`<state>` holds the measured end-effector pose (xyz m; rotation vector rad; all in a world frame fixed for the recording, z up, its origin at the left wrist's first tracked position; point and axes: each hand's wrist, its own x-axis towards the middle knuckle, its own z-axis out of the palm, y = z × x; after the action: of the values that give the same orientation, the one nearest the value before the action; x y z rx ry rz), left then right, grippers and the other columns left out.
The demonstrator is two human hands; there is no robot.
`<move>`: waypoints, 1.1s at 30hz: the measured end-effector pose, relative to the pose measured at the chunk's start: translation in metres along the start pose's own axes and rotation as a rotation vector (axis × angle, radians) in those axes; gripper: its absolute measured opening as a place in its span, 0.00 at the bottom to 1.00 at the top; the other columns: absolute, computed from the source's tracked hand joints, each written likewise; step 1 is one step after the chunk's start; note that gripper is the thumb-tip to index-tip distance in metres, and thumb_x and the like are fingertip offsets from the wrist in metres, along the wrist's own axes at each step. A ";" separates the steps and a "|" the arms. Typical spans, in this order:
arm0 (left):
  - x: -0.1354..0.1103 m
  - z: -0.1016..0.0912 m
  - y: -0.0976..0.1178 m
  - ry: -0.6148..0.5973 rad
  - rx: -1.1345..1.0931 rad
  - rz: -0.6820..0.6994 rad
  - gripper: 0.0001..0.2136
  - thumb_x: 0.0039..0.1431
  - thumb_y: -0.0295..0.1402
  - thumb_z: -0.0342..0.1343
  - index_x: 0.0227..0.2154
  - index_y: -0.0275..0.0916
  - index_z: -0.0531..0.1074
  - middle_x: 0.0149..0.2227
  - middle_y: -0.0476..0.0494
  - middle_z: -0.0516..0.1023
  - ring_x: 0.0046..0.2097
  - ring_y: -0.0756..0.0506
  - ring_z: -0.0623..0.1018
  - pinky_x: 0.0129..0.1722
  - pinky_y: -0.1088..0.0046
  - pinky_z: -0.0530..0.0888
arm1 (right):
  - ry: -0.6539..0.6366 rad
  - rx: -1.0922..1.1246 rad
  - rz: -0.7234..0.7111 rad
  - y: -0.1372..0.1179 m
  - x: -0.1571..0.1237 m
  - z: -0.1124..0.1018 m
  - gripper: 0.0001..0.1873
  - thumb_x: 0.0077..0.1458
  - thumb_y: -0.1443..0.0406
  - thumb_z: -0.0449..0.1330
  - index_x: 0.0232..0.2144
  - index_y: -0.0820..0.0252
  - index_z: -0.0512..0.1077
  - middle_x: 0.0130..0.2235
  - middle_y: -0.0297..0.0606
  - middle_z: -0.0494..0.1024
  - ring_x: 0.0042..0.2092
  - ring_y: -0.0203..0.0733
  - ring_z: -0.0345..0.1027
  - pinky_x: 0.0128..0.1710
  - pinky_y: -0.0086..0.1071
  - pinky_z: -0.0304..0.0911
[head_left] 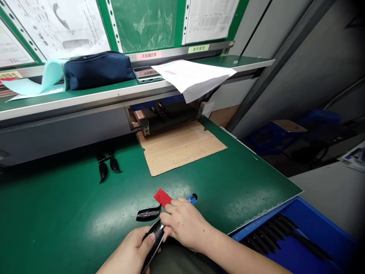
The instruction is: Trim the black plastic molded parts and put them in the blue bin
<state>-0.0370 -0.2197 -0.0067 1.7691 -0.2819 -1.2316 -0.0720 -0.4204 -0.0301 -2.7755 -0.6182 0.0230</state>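
Note:
My left hand (138,245) is closed around a long black plastic part (154,243) with a pale edge, tilted low at the table's front. My right hand (184,224) grips a blue utility knife (192,198); its dark end sticks out beyond my knuckles. A silvery tip at my right fingers meets the upper end of the black part. Just past the fingers lies a red label (162,196) with dark writing, partly covered by my hand. A ribbed, curved black piece (148,214) rests on the green table left of it.
Two leaf-shaped black pieces (108,167) joined by a bar lie farther left. A cardboard sheet (182,148) is at the back. On the shelf sit a navy pouch (98,70), a phone (147,74) and papers (196,78). A blue bin (310,228) at right holds several black parts.

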 end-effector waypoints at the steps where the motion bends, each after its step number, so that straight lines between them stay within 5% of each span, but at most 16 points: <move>1: 0.000 0.000 0.001 0.003 0.017 0.000 0.26 0.57 0.56 0.42 0.38 0.36 0.70 0.35 0.42 0.74 0.18 0.54 0.67 0.18 0.77 0.64 | -0.017 0.063 -0.012 0.002 0.000 0.000 0.21 0.60 0.48 0.49 0.27 0.56 0.66 0.28 0.33 0.71 0.31 0.39 0.59 0.32 0.34 0.46; 5: -0.003 0.000 0.007 0.017 0.111 0.040 0.25 0.58 0.54 0.42 0.35 0.36 0.71 0.31 0.44 0.74 0.21 0.51 0.69 0.22 0.75 0.66 | -0.168 0.599 -0.086 0.011 0.000 -0.003 0.27 0.58 0.43 0.48 0.23 0.59 0.63 0.23 0.28 0.65 0.27 0.33 0.57 0.28 0.28 0.50; 9: -0.009 0.001 0.013 0.085 0.052 0.072 0.24 0.59 0.53 0.43 0.41 0.38 0.72 0.34 0.43 0.75 0.28 0.47 0.73 0.29 0.71 0.70 | -0.189 0.990 -0.044 0.012 -0.005 -0.004 0.35 0.57 0.39 0.32 0.24 0.59 0.61 0.24 0.28 0.60 0.25 0.32 0.55 0.26 0.26 0.53; 12: -0.010 0.001 0.012 0.120 -0.157 0.077 0.29 0.57 0.55 0.44 0.53 0.40 0.63 0.36 0.42 0.76 0.25 0.48 0.73 0.31 0.70 0.69 | -0.026 0.849 0.078 0.007 -0.007 -0.002 0.33 0.55 0.38 0.38 0.29 0.59 0.63 0.28 0.31 0.64 0.31 0.36 0.58 0.33 0.30 0.56; 16: -0.009 0.003 0.006 0.128 -0.290 0.059 0.33 0.57 0.56 0.44 0.59 0.39 0.54 0.18 0.51 0.72 0.22 0.47 0.72 0.28 0.71 0.67 | 0.158 0.401 0.124 -0.002 -0.009 0.003 0.30 0.53 0.39 0.46 0.40 0.56 0.68 0.37 0.37 0.70 0.39 0.43 0.60 0.40 0.36 0.55; 22: -0.010 0.009 0.007 0.182 -0.481 0.006 0.31 0.58 0.50 0.49 0.58 0.35 0.55 0.17 0.48 0.74 0.20 0.48 0.72 0.24 0.74 0.67 | 0.168 0.084 0.104 -0.009 -0.007 0.002 0.30 0.55 0.40 0.43 0.37 0.57 0.68 0.35 0.37 0.70 0.36 0.43 0.58 0.35 0.36 0.50; 33: -0.006 0.011 0.008 0.164 -0.532 0.080 0.21 0.59 0.47 0.50 0.48 0.35 0.63 0.23 0.48 0.75 0.13 0.56 0.64 0.13 0.81 0.54 | 0.163 -0.041 0.113 -0.016 -0.005 0.006 0.24 0.59 0.44 0.45 0.30 0.57 0.65 0.33 0.36 0.69 0.35 0.42 0.56 0.34 0.37 0.47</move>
<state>-0.0463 -0.2268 0.0025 1.3689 0.0693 -0.9828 -0.0833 -0.4064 -0.0311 -2.8124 -0.4248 -0.1916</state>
